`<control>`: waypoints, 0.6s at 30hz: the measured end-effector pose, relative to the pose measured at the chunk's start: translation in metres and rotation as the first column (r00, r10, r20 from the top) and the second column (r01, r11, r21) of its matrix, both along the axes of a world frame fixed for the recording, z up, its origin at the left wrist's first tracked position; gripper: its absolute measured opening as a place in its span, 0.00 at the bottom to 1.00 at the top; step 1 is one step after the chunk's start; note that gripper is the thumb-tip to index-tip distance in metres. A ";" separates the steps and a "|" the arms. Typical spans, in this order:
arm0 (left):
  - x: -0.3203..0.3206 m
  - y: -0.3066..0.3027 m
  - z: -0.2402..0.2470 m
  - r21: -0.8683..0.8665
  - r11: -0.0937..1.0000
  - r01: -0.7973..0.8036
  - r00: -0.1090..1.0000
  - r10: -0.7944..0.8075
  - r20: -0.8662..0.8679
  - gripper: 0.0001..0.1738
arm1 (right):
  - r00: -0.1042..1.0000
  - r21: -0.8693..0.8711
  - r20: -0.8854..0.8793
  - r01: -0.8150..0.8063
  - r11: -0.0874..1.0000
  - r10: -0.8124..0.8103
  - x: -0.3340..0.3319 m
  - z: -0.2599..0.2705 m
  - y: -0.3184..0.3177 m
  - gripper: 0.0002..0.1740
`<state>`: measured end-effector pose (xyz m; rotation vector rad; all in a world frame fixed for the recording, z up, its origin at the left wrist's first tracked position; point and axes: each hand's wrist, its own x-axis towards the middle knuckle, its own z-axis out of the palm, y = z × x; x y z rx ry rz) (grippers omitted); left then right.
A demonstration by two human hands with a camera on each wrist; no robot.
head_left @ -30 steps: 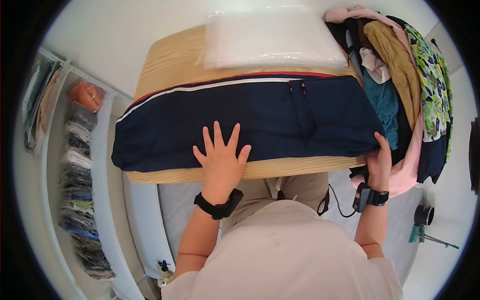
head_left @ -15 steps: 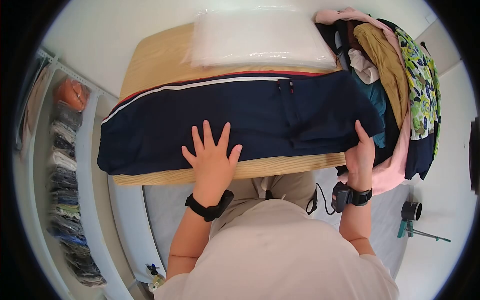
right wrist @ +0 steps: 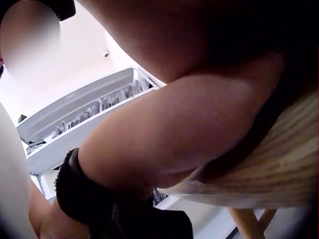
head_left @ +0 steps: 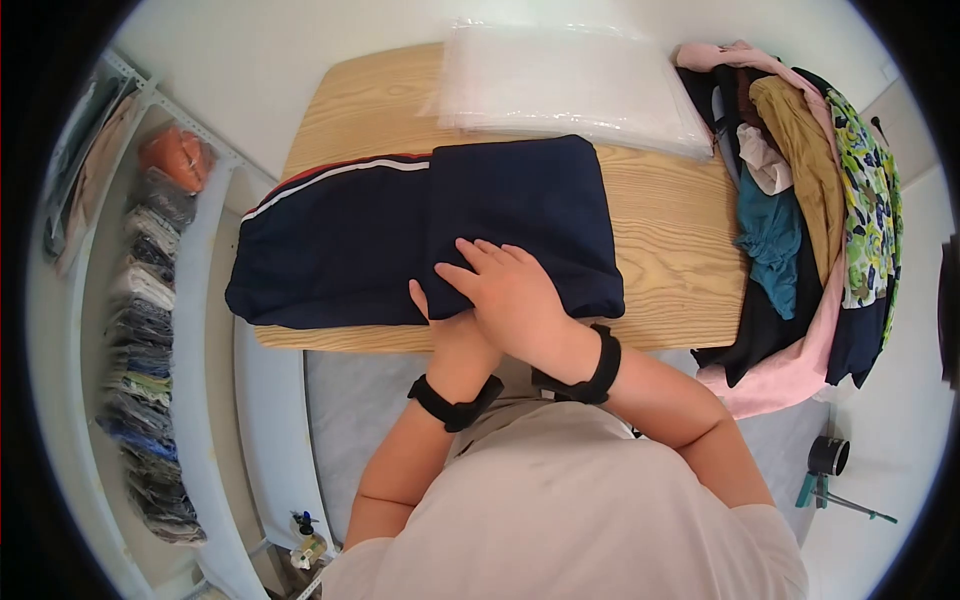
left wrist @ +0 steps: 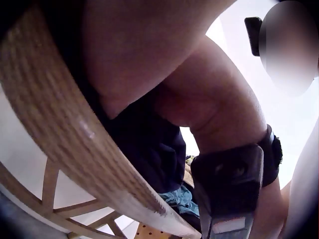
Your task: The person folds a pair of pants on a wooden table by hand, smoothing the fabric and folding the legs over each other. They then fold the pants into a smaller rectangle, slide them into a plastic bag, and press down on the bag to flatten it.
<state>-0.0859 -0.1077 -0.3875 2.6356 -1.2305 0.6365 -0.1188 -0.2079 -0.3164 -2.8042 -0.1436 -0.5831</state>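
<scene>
Navy trousers [head_left: 340, 250] with a white and red side stripe lie across the table, their right part folded over leftward into a thick layer [head_left: 530, 210]. My right hand [head_left: 515, 300] rests on the front of this fold near its left edge, fingers extended. It crosses over my left hand [head_left: 462, 352], covering most of it. One straight left finger shows at the fold's edge; the others are hidden. In the left wrist view, the right forearm passes close above, beside the wooden table edge [left wrist: 65, 124].
Clear plastic bags [head_left: 575, 90] lie stacked at the back of the table [head_left: 680, 240]. A heap of clothes [head_left: 800, 160] hangs over the right side. Shelves on the left hold bagged folded garments [head_left: 150, 330].
The right hand has brought the right end of the trousers over to the left, doubling them, and now lies across the left hand. Wood shows where that end lay.
</scene>
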 end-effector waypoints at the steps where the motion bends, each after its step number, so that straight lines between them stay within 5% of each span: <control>1: 0.000 0.002 -0.002 0.002 1.000 -0.003 1.000 0.003 0.000 0.30 | 1.000 0.002 0.000 -0.003 1.000 0.003 0.000 0.000 0.001 0.27; 6: 0.005 0.005 -0.017 0.073 0.997 0.014 0.966 0.005 -0.258 0.32 | 0.987 -0.129 0.004 0.162 0.978 -0.162 -0.035 0.023 -0.008 0.25; 10: 0.016 0.019 -0.017 0.039 0.993 0.112 0.979 -0.104 -0.176 0.32 | 0.964 0.096 -0.009 0.267 0.959 -0.267 -0.073 0.019 -0.039 0.29; 11: 0.019 0.021 -0.011 -0.325 0.946 -0.012 0.951 -0.089 -0.295 0.29 | 0.964 0.098 -0.014 0.266 0.959 -0.266 -0.079 0.009 -0.049 0.29; 12: 0.022 0.023 -0.001 -0.623 0.762 -0.176 0.907 -0.120 -0.403 0.26 | 0.969 0.213 -0.006 0.242 0.947 -0.247 -0.085 -0.003 -0.058 0.29; 13: 0.025 0.027 0.013 -0.619 0.766 -0.174 0.906 -0.122 -0.405 0.26 | 0.973 0.327 0.005 0.217 0.920 -0.232 -0.089 -0.012 -0.064 0.29; 14: 0.027 0.030 0.031 -0.757 0.503 -0.418 0.690 -0.366 -0.624 0.22 | 0.972 0.331 0.004 0.222 0.917 -0.237 -0.093 -0.017 -0.068 0.29; 15: 0.030 0.033 0.043 -0.684 0.238 -0.689 0.417 -0.642 -0.643 0.18 | 0.976 0.379 0.025 0.193 0.905 -0.218 -0.095 -0.020 -0.071 0.28; 16: 0.033 0.035 0.048 -0.684 0.242 -0.688 0.418 -0.639 -0.646 0.18 | 0.979 0.425 0.048 0.159 0.891 -0.198 -0.096 -0.023 -0.073 0.28; 18: 0.038 0.039 0.056 -0.561 0.393 -0.729 0.210 -0.651 -0.730 0.18 | 0.974 0.523 0.041 0.170 0.835 -0.224 -0.097 -0.027 -0.074 0.27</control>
